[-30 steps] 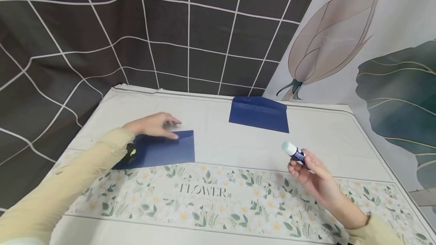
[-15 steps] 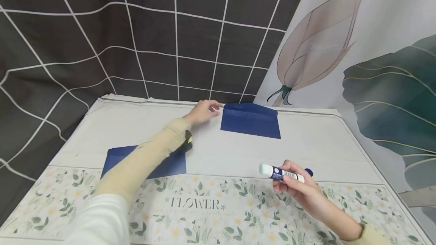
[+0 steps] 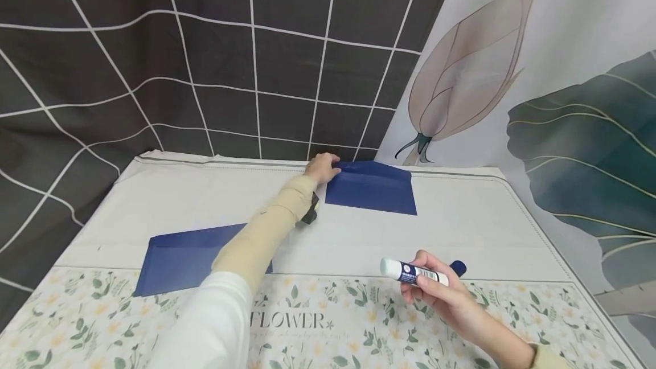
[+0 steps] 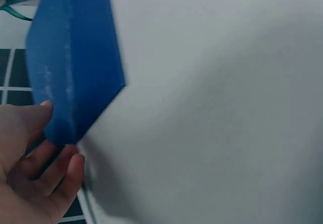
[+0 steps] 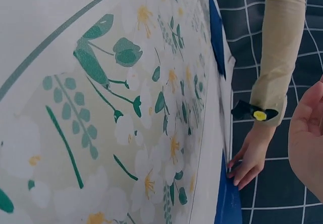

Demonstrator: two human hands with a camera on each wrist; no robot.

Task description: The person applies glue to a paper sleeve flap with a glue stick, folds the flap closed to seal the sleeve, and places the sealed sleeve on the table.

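- Left hand: fingers curled at the near-left corner of the far blue envelope, thumb on top and fingertips under the edge, so the corner is pinched (the wrist view shows it lifted slightly off the cloth).
- Far blue envelope: lies at the back edge of the table, just before the dark grid-patterned backdrop.
- Left sleeve: beige, stretched across the table; it crosses over the right end of the near blue envelope.
- Right hand: fingers wrapped round a glue stick, gripped at mid-barrel.
- Glue stick: held roughly level above the cloth, pale green end pointing left, dark blue end to the right (label print too small to read).
- Tablecloth: white, with a floral band along the near side lettered "FLOWER".
- Right backdrop: a large printed bud and green leaf.
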